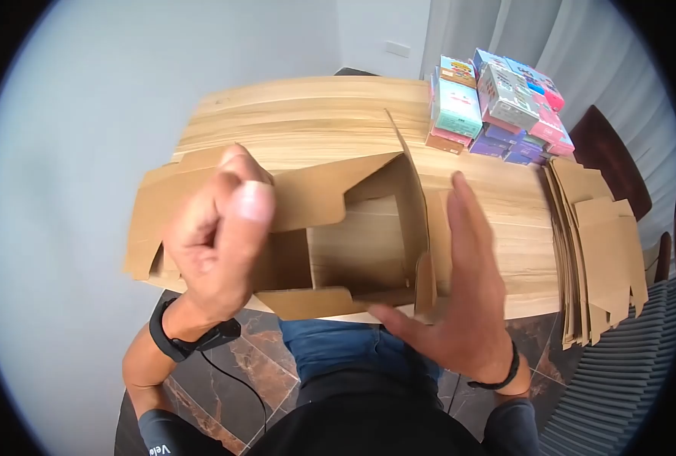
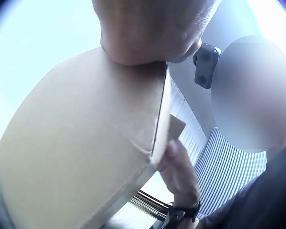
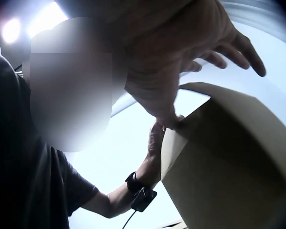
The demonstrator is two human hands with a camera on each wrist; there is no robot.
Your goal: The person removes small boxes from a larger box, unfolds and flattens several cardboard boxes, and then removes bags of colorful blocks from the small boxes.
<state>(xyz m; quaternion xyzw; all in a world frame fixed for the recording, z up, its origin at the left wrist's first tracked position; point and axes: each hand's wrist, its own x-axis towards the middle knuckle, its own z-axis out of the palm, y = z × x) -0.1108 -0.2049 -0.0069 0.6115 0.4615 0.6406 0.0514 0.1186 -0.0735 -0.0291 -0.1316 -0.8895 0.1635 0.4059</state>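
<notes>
An unfolded brown cardboard box [image 1: 300, 194], with flaps standing out, is held up over the table's near edge. Wood grain shows through its middle. At its left end my left hand [image 1: 220, 235] grips the cardboard with curled fingers, thumb uppermost; part of the box edge is hidden behind it. In the left wrist view a broad box panel [image 2: 81, 143] reaches right up to that hand. My right hand [image 1: 467, 296] is at the box's right end, fingers straight and spread, thumb near the front flap's corner. The right wrist view shows those fingers beyond the rim.
Another piece of brown cardboard [image 1: 152, 216] lies at the table's left edge. A stack of flattened cardboard boxes [image 1: 600, 243] lies at the right edge. Several colourful small boxes [image 1: 498, 106] are piled at the back right. A dark chair [image 1: 612, 156] stands beyond them.
</notes>
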